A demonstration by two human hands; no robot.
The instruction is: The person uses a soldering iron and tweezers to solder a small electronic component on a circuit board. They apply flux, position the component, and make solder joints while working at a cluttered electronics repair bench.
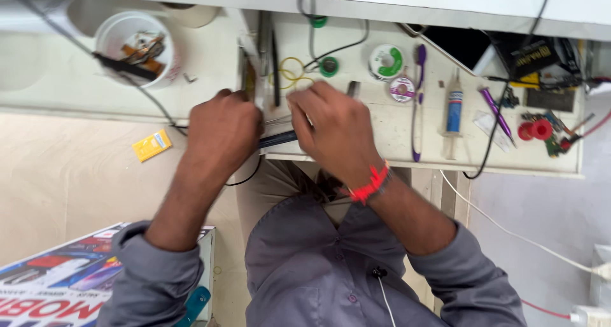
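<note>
A thin dark flat device lies at the cream tabletop's front edge between both hands. The left hand grip closes on it; the right hand pinches thin metal tweezers. A white plastic cup of tools stands rear left.

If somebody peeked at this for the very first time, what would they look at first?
Probably the two hands close together at the middle of the white workbench: the left hand and the right hand, which wears a red thread band at the wrist, both bent over a thin dark tool. Next comes the clutter: a white cup of odds and ends at the far left, and a syringe with a blue label on the right.
</note>
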